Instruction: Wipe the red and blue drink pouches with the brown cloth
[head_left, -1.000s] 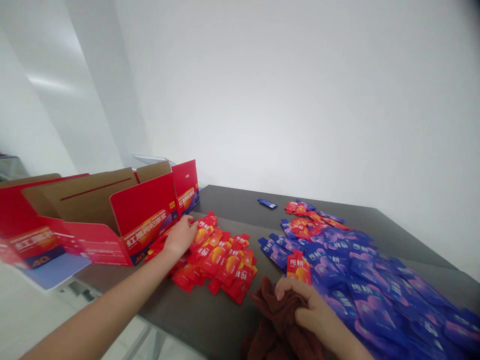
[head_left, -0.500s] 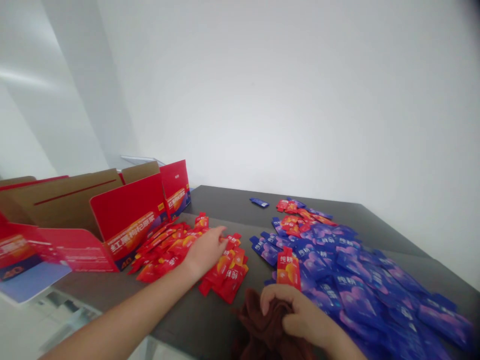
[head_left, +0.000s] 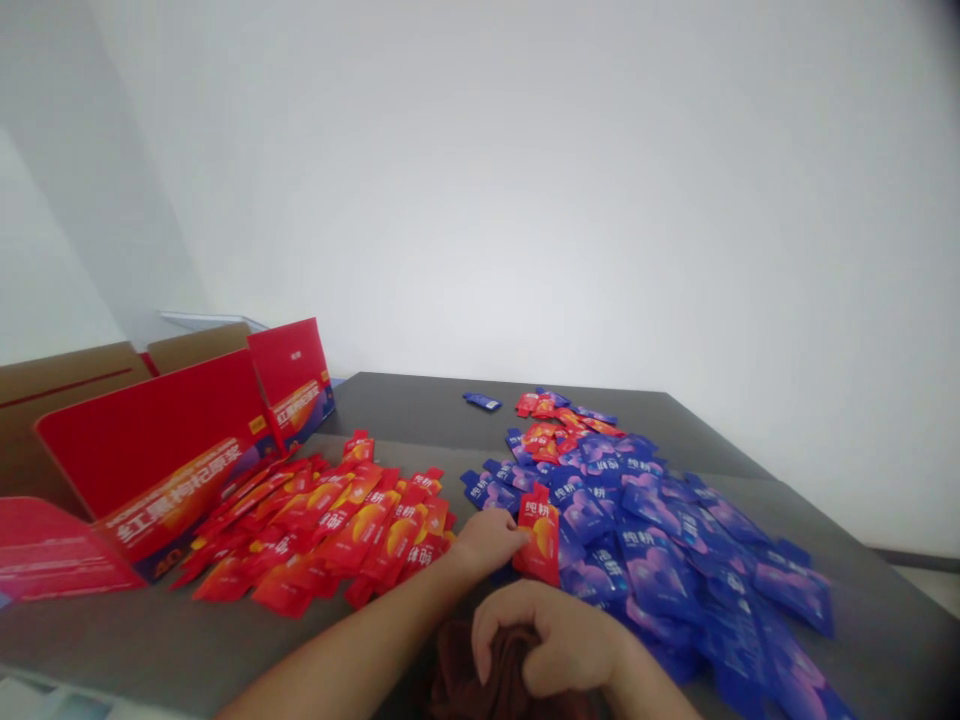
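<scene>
My left hand point(head_left: 491, 543) has its fingertips closed at the left edge of a red sachet point(head_left: 541, 545) with orange fruit printed on it. That sachet lies at the near left edge of a pile of blue-purple sachets point(head_left: 649, 560). Close by, my right hand point(head_left: 555, 635) is closed around a bunched brown cloth point(head_left: 480, 670) at the table's near side. A heap of red sachets point(head_left: 360, 520) spreads to the left of my left hand.
Open red cardboard boxes point(head_left: 172, 430) with brown insides stand at the left of the dark table point(head_left: 397, 405). A lone blue sachet point(head_left: 481, 401) lies toward the back. More red sachets point(head_left: 541, 437) sit at the blue pile's far end. A white wall rises behind.
My left hand has gone from the red heap rightward to the single red sachet by the blue pile. My right hand still grips the cloth. The view has turned to the right.
</scene>
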